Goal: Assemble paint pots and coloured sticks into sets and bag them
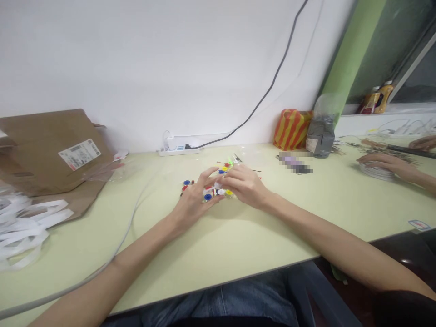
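A small heap of coloured plastic parts [218, 184] lies in the middle of the pale green table [238, 240]: blue, red, yellow, white and green bits with thin pins. My left hand [195, 200] rests on the left side of the heap, fingers curled around some of the pieces. My right hand [243, 184] meets it from the right, fingers bent and pinched over the pieces between both hands. What exactly each hand grips is too small to make out.
A brown cardboard package [51, 154] and white strips [23, 227] lie at left. A grey cable [126, 236] crosses the table. A white power strip [179, 147] sits by the wall. An orange striped bag [293, 129] and grey pouch [320, 136] stand at back right. Another person's hands [384, 163] work at far right.
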### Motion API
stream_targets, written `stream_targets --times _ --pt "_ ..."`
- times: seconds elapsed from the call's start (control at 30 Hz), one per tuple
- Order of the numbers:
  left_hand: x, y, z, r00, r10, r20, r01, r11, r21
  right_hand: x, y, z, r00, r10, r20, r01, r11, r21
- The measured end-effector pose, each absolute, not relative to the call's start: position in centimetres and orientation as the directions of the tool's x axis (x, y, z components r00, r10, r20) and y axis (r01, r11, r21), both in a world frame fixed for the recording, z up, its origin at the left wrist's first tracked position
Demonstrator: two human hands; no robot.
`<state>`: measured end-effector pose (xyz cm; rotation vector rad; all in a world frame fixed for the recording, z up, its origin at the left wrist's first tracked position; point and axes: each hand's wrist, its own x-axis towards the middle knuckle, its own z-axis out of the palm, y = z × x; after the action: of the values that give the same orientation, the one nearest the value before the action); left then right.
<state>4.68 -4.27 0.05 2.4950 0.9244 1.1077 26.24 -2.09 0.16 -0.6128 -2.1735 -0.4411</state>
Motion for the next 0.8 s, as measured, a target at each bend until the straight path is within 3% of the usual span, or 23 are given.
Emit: stream_targets --times 0.17,0.27,0.33,0.57,0.8 --pt "4.8 -4.3 -0.1 0.539 0.623 0.566 0.525 -0.775 0.353 31.0 0.7 1.7 -0.364 0.565 0.740 0.763 0.637 -0.111" --pt "4.7 -4.2 -0.1 0.561 0.614 0.555 0.549 -0.778 0.306 33.3 1.3 2.7 -0.383 0.766 0.516 0.824 0.536 -0.184" --pt "4.6 -4.0 -0.1 0.582 0.601 0.548 0.545 -0.788 0.286 33.7 1.0 3.2 -0.412 0.837 0.361 0.846 0.498 -0.190" --pt "4.6 -3.8 -0.2 0.622 0.536 0.571 0.498 -0.834 0.240 32.1 -0.1 3.0 -0.328 0.944 0.038 0.944 0.329 -0.030" --pt "4.6 -3.8 -0.2 0.629 0.520 0.577 0.486 -0.843 0.230 31.9 0.8 1.7 -0.270 0.958 0.097 0.963 0.270 0.009"
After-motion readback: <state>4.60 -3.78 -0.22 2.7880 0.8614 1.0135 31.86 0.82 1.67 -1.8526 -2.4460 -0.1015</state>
